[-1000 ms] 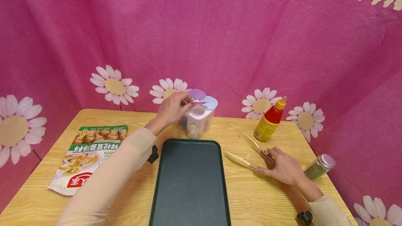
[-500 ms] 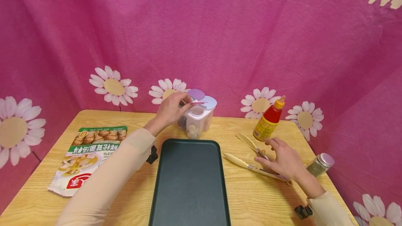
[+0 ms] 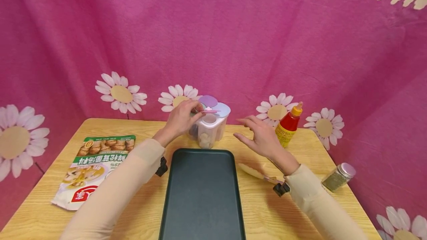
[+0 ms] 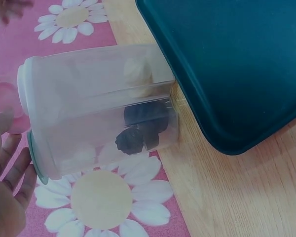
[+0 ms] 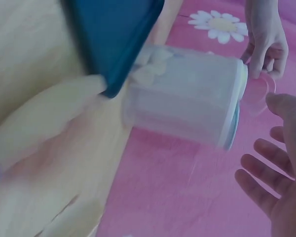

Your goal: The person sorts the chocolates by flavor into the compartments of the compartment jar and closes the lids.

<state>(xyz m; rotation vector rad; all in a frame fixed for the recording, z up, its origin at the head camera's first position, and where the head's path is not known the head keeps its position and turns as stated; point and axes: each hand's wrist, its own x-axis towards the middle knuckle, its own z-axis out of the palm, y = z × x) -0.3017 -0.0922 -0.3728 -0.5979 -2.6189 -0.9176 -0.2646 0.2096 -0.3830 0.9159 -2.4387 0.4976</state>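
My left hand [image 3: 182, 118] pinches the raised pink lid [image 3: 211, 111] of a clear divided storage container [image 3: 218, 128]. The uncovered opening below that lid shows, while purple and pale blue lids cover other sections. Pale pieces [image 5: 150, 66] and dark chunks [image 4: 143, 121] lie in separate compartments. In the air to the container's right, my right hand [image 3: 261, 138] is spread and holds nothing. Tongs with cream tips [image 3: 251, 170] lie on the table under the right forearm, which hides part of them.
A dark rectangular tray [image 3: 203, 195] lies in front of the container. At left is a flat food pouch [image 3: 96, 167]. A red sauce bottle [image 3: 287, 127] stands behind the right hand, and a spice jar [image 3: 338, 177] is near the right edge. A pink cloth hangs behind.
My right hand has let go of the tongs, leaving them on the table, and moved left and away from me toward the container. The left hand has kept its hold on the pink lid.
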